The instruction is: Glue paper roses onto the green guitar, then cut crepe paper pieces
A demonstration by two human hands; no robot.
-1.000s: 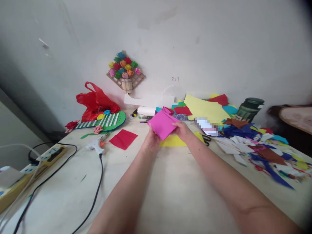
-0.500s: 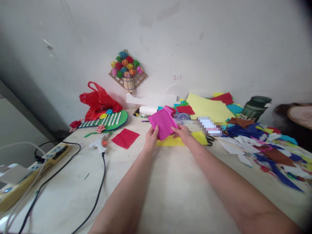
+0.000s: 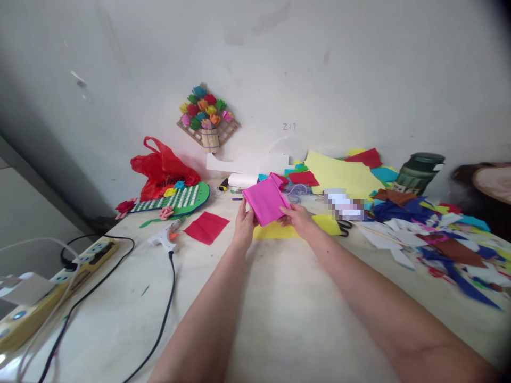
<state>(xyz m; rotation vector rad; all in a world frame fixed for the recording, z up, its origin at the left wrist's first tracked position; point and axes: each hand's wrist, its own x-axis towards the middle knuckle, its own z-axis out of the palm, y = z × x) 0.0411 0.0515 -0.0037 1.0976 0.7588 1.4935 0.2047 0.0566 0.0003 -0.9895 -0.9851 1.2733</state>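
Between my two hands, a folded square of magenta crepe paper (image 3: 266,201) is held up over the table. My left hand (image 3: 243,223) grips its left edge, with the thumb at the front and fingers at the side. Around the lower right corner my right hand (image 3: 298,217) is closed, its thumb and fingers pinching the paper. Under the hands lies a yellow sheet (image 3: 279,232), partly covered by them. A red paper square (image 3: 207,227) rests flat to the left. Black scissor handles (image 3: 345,229) show at the yellow sheet's right end.
A white glue gun (image 3: 163,238) with a black cord lies left, near a power strip (image 3: 80,274). Farther back are a green guitar-shaped craft (image 3: 195,199) and a red plastic bag (image 3: 163,165). Right stand a phone (image 3: 344,204), paper scraps (image 3: 455,250) and a dark green bottle (image 3: 419,173).
My left thumb has moved from the paper's front toward its left edge. The paper has tilted slightly, while my right hand keeps its grip at the lower right corner.
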